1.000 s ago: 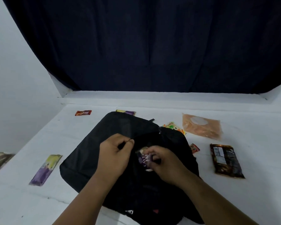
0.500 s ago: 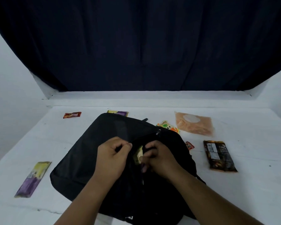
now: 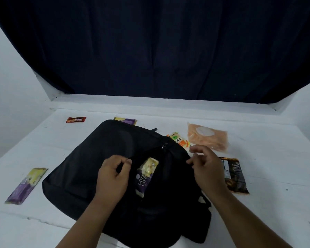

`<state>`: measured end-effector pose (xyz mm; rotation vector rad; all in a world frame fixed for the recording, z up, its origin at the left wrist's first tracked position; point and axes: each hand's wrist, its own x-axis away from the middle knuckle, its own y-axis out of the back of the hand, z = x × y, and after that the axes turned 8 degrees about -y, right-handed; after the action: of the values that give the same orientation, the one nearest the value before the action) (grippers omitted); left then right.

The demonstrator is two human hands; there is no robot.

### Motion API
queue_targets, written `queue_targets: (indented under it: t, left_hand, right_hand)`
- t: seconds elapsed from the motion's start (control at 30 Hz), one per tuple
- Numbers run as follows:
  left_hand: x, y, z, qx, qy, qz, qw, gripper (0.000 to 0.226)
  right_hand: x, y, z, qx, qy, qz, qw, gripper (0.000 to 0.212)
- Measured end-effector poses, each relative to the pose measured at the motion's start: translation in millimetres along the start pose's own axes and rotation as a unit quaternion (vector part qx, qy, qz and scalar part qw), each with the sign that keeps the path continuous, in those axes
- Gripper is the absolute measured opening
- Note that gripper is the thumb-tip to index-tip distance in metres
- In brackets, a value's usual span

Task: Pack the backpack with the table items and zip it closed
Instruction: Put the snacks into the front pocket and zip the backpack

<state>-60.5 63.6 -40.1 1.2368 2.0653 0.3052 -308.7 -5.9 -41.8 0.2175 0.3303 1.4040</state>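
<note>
Head view shows both forearms reaching in from the bottom edge over a black fabric backpack [image 3: 79, 169] that lies flat near the middle of a white table [image 3: 267, 203]. The left hand [image 3: 113, 174] rests on the bag with thumb and forefinger pinched on the black edge of the open pocket, the other fingers curled under. The right hand [image 3: 206, 165] hovers over the bag's right edge, fingers loosely spread and bent, holding nothing. A purple and yellow layer cake packet [image 3: 146, 174] sits upright in the pocket opening between the hands, its upper half showing, and the silver zip pull [image 3: 164, 145] lies at the top of that opening. Around the bag lie a second purple and yellow packet [image 3: 26, 186] well to the left, a small red sweet wrapper [image 3: 76, 119] at the far left, a purple packet [image 3: 125, 120] half hidden behind the bag's far edge, an orange and yellow sachet [image 3: 179, 141] just beside its right corner, a clear pouch of orange crumbs [image 3: 208, 136] and a dark brown foil packet [image 3: 233, 176] partly behind the right wrist. Half a second ago the right hand was pressed close to the left, pushing the packet in; now it has let go and drawn away to the right, while the left keeps its pinch.
</note>
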Motion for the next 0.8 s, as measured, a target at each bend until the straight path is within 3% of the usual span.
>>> queue_targets:
  t: [0.1,0.23,0.33,0.4,0.5,0.6,0.67,0.73,0.8]
  left_hand:
    - [2.2,-6.4,5.0,-0.035,-0.026,0.022,0.999,0.023]
    - [-1.0,-7.3,3.3,-0.025,-0.033,0.029,0.999,0.026]
    - [3.8,-8.2,2.2,-0.007,0.016,0.021,1.000,0.021]
    - [6.7,-8.7,1.9,0.011,0.035,0.009,0.999,0.020]
    - [7.4,-9.6,2.9,0.032,0.036,-0.009,0.999,0.022]
    - [7.1,-9.9,2.9,0.066,0.035,-0.018,0.997,0.022]
    - [7.2,-9.2,0.7,0.093,0.025,-0.027,0.995,0.020]
    - [8.2,-8.4,-3.5,0.106,0.010,-0.039,0.994,0.020]
    - [8.9,-8.0,-4.7,0.104,-0.007,-0.047,0.993,0.016]
  right_hand:
    - [-30.8,17.2,-35.3,0.117,0.033,0.006,0.993,0.040]
    - [-49.0,18.6,-76.3,0.299,0.044,0.196,0.933,0.053]
    - [-50.4,19.9,-80.7,0.404,0.093,0.144,0.898,0.042]
    - [-51.0,25.2,-80.5,0.370,0.091,0.099,0.919,0.028]
    - [-45.0,29.9,-63.7,0.175,0.027,0.014,0.984,0.015]
    - [-23.5,23.8,-19.7,0.053,0.067,-0.024,0.996,0.017]
    - [-9.7,11.2,1.4,0.062,0.153,0.064,0.984,0.017]
    - [-1.4,-8.7,7.8,0.106,0.236,0.193,0.947,0.014]
    - [1.1,-30.6,10.6,0.163,0.259,0.283,0.909,0.014]
